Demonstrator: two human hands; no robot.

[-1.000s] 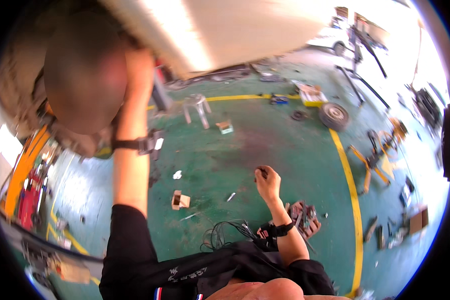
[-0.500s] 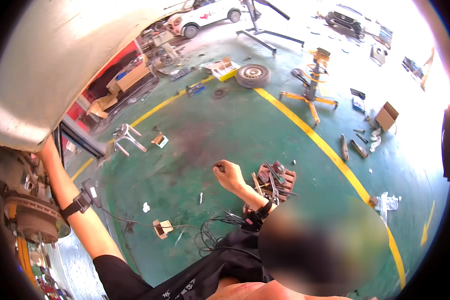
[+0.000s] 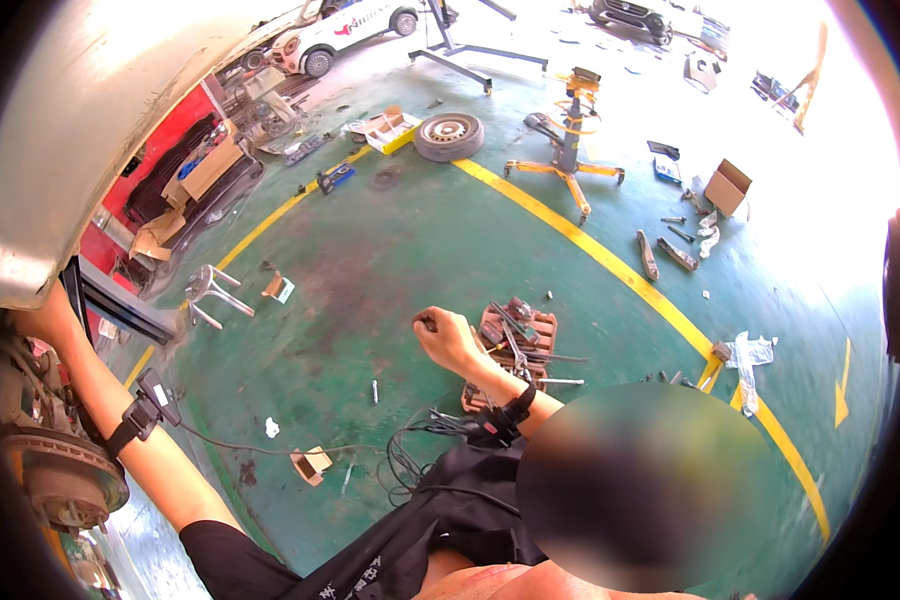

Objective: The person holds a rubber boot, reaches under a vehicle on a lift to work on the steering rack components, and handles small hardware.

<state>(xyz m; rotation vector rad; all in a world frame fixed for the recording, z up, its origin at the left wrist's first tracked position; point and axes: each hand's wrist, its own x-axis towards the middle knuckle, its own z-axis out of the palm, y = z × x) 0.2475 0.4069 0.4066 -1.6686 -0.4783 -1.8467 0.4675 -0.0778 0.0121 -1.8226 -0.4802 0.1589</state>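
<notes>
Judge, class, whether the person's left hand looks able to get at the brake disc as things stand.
Probably yes: the left hand is just past the brake disc in view, its forearm runs close alongside, and nothing visible blocks the gap, though the fingers are hidden.

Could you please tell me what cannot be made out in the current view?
In the head view:
Left hand: fingertips hidden among car parts.
Right hand: too small to tell whether it holds anything.
Lower right: a blurred oval covers what lies behind.
Tools: too small and overlapping to identify.
</notes>
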